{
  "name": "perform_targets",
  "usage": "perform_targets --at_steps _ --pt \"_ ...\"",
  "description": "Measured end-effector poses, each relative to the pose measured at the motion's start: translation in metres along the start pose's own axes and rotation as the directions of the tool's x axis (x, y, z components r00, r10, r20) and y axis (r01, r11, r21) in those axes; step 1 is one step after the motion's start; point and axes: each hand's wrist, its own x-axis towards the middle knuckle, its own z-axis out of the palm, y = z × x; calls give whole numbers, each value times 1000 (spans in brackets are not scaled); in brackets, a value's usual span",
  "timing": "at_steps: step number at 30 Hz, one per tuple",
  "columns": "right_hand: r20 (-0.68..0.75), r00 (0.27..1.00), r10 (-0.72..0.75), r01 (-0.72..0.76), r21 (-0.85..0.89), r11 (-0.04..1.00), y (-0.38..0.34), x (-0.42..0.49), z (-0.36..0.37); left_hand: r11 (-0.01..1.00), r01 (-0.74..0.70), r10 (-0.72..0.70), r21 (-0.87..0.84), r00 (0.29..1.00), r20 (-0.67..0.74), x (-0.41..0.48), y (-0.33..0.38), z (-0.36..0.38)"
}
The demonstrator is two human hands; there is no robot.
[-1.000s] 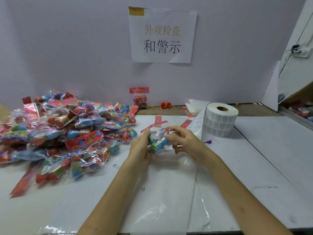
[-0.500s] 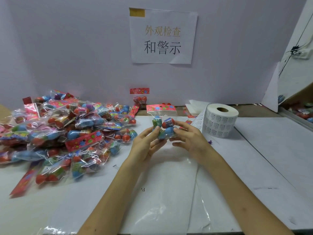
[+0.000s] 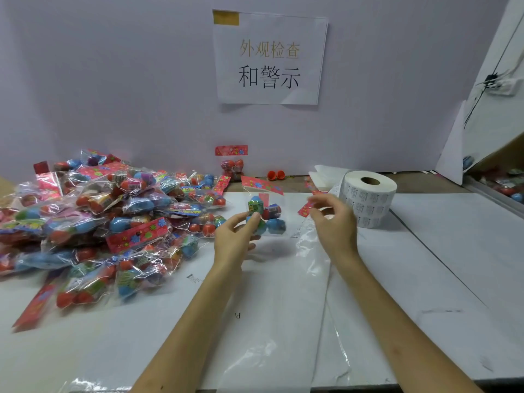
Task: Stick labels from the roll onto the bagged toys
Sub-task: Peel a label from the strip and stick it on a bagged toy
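Left grip (image 3: 235, 239), just right of pile (image 3: 99, 222), pinches bag (image 3: 269, 219) by its left side, bag upright, red header at 12. Right grip (image 3: 334, 225) at bag's 3 o'clock, apart from it, fingers loosely curled, blurred; can't tell if it pinches a label. Roll (image 3: 368, 199) just beyond at 2, loose strip end facing that grip. Judgement: label-fetch step. Hold bag steady, clear face up, peel one label at the strip end, press on smooth film, not over a toy bulge. Room: pile crowds 9; bare table (image 3: 453, 251) from 3 to 5; near edge at 6, wall at 12.
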Motion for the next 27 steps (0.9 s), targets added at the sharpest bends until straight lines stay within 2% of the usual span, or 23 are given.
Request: perform_targets --at_steps 2,5,8,11,14,17,21,24,27 --pt "-167 985 -38 35 -24 999 0 2 -5 993 -69 76 100 995 -69 0 -2 0" --pt "-267 959 95 -94 16 995 7 11 -14 967 -142 169 209 978 -119 -1 -4 0" --pt "-153 931 332 -313 133 940 12 16 -14 929 -158 208 335 971 -120 0 -7 -2" --pt "17 881 472 -460 257 850 15 15 -7 822 -171 244 543 968 -64 -1 -7 1" --pt "179 824 537 -564 179 806 20 14 0 702 -205 286 683 958 -7 -5 -8 5" --pt "260 782 567 -607 105 788 18 11 5 677 -185 268 712 963 -5 -7 -8 5" --pt "260 797 544 -588 129 799 16 10 5 640 -220 358 736 933 -32 -6 -7 3" --pt "254 828 500 -553 222 803 13 11 1 719 -335 456 609 889 -48 -5 -5 4" --pt "238 856 459 -508 220 833 11 11 -1 811 -356 403 464 915 -1 -8 -5 7"
